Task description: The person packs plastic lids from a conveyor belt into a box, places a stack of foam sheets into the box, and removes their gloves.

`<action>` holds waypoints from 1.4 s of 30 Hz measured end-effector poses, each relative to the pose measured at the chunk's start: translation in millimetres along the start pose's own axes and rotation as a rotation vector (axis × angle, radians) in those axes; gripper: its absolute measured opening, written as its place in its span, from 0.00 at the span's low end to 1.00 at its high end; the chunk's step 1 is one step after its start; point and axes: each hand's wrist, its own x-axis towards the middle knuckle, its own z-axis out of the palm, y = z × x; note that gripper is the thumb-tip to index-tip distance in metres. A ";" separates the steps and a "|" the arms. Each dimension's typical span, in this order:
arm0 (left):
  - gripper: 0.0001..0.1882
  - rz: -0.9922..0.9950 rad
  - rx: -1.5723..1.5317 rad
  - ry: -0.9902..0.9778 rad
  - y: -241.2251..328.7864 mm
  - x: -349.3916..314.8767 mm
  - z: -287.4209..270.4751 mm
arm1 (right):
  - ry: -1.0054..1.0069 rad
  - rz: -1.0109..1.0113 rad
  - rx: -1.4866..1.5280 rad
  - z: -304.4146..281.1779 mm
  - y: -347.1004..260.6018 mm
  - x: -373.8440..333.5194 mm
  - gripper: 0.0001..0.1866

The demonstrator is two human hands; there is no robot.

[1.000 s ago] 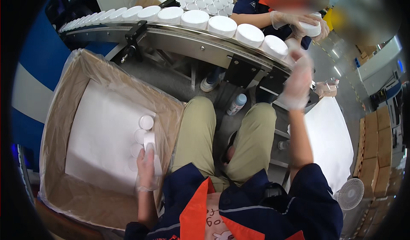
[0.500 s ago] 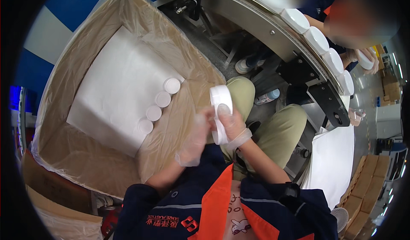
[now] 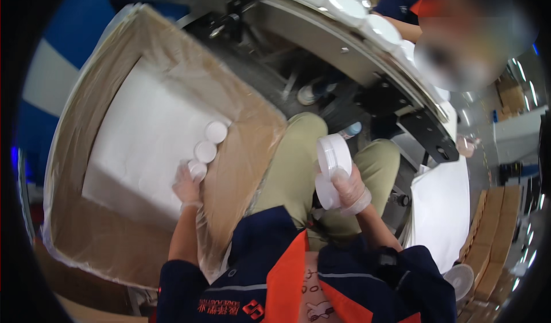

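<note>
At least three round white pieces lie rowed in the lined box, the left hand touching the nearest, grip unclear; the right hand clamps two more pieces, others remaining on the conveyor.

The view comes from the left one of two wide fisheye cameras worn side by side on the person's head. It looks steeply down and forward past the navy jacket with orange trim, which lies nearest along the lower edge, to the khaki trousers. Both gloved hands, left hand and right hand, fall around mid-frame, moderately near. The plastic-lined brown cardboard carton fills the left side; the curved metal conveyor crosses the top, farther off. Stacked brown cardboard boxes bend along the dark, rounded right rim.
</note>
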 end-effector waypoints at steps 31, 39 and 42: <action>0.39 -0.057 -0.563 -0.528 69.4 -30.7 -87.0 | 0.204 -0.172 -1.565 -283.8 -179.1 46.9 0.42; 0.37 -0.041 -0.570 -0.526 71.6 -28.5 -90.2 | 0.152 -0.194 -1.288 -250.3 -189.9 73.2 0.38; 0.35 -0.052 -0.581 -0.487 71.1 -33.2 -89.6 | 0.206 -0.559 -1.548 -236.1 -176.3 90.2 0.32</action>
